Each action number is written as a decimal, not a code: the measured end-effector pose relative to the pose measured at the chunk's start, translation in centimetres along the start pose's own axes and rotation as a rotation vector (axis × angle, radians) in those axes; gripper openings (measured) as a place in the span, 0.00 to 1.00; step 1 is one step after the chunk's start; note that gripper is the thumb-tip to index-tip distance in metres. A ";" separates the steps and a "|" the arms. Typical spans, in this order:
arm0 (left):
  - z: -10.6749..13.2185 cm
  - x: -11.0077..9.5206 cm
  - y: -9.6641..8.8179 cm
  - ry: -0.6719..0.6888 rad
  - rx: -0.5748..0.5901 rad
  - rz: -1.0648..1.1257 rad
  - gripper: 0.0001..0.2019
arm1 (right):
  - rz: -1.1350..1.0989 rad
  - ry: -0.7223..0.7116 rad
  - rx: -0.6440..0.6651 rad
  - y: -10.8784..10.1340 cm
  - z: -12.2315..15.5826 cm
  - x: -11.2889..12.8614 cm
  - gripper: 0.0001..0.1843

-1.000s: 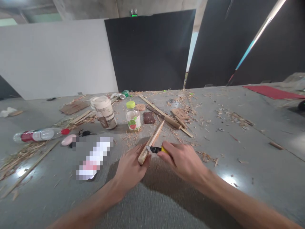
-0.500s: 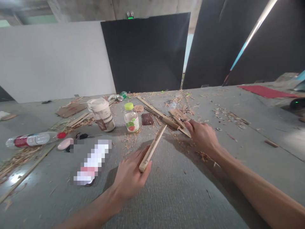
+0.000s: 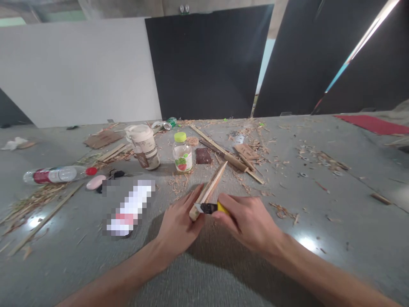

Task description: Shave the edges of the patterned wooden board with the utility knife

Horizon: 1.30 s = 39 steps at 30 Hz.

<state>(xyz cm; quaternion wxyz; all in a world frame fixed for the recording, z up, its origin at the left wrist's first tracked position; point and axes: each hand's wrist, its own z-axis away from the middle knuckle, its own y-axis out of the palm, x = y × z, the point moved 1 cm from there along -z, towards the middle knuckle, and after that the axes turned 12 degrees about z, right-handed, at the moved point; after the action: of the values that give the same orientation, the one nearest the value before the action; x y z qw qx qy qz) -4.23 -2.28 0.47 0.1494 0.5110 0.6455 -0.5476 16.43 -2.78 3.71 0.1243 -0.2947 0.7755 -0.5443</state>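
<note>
My left hand [image 3: 182, 217] is closed around a short wooden stick [image 3: 211, 185], whose pointed far end tilts up and away from me. In my right hand [image 3: 247, 217] is a utility knife [image 3: 211, 208] with a yellow and black body. Its blade lies against the near end of the stick, close to my left thumb. Just beyond the stick stand a clear jar with a green lid [image 3: 182, 155] and a dark brown square [image 3: 203, 156] lying flat.
A lidded paper cup [image 3: 145, 149], a plastic bottle [image 3: 60, 174] and a phone with a blurred screen [image 3: 132, 209] are on the left. Ahead lie long wooden strips [image 3: 220, 149], a sandpaper-like brown piece [image 3: 246, 151] and scattered shavings. Metal washers [image 3: 303, 175] are at right.
My right hand has come from beside the wooden strips back towards me, now with the utility knife laid on the stick. My left hand keeps its hold; the view has shifted slightly.
</note>
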 end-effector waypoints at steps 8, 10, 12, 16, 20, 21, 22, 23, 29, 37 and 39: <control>0.1 -0.5 -0.2 -0.052 -0.012 -0.041 0.13 | 0.213 0.111 -0.050 0.6 -0.9 -4.1 0.32; 0.3 -0.8 -0.2 -0.004 0.004 -0.071 0.15 | 0.311 0.395 -0.036 0.0 -1.2 -7.9 0.32; 0.4 -1.0 -0.2 0.032 0.035 -0.098 0.18 | 0.358 0.579 -0.042 -0.6 -1.1 -11.6 0.33; 0.4 -1.2 -0.2 0.032 0.052 -0.077 0.17 | 0.326 0.654 -0.063 -1.0 -0.6 -14.9 0.34; 0.3 -1.1 -0.1 -0.005 0.027 -0.057 0.14 | 0.245 0.576 -0.050 -0.4 -1.2 -11.7 0.30; 0.3 -1.1 0.0 -0.007 0.026 -0.056 0.14 | 0.212 0.550 -0.049 -0.3 -1.4 -10.3 0.29; 0.3 -1.1 0.0 -0.007 0.024 -0.053 0.14 | 0.139 0.512 -0.054 -0.2 -1.6 -8.9 0.27; 0.3 -1.1 0.0 -0.005 0.019 -0.051 0.14 | 0.073 0.463 -0.065 -0.1 -1.6 -7.4 0.28; 0.0 -1.0 0.1 -0.043 0.023 -0.030 0.13 | -0.089 0.086 0.024 0.2 -0.6 -0.5 0.28; 0.0 -0.8 0.0 -0.044 0.024 -0.071 0.13 | 0.225 0.271 -0.045 0.1 -1.1 -5.2 0.33; -0.1 -0.8 -0.1 -0.035 0.040 -0.124 0.14 | 0.342 0.360 -0.023 -0.2 -1.5 -7.2 0.34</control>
<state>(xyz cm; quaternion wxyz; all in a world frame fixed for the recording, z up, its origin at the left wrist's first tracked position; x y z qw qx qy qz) -3.89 -2.63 1.17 0.1163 0.4633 0.6621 -0.5775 21.48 2.64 3.53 0.0713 -0.0589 0.8299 -0.5502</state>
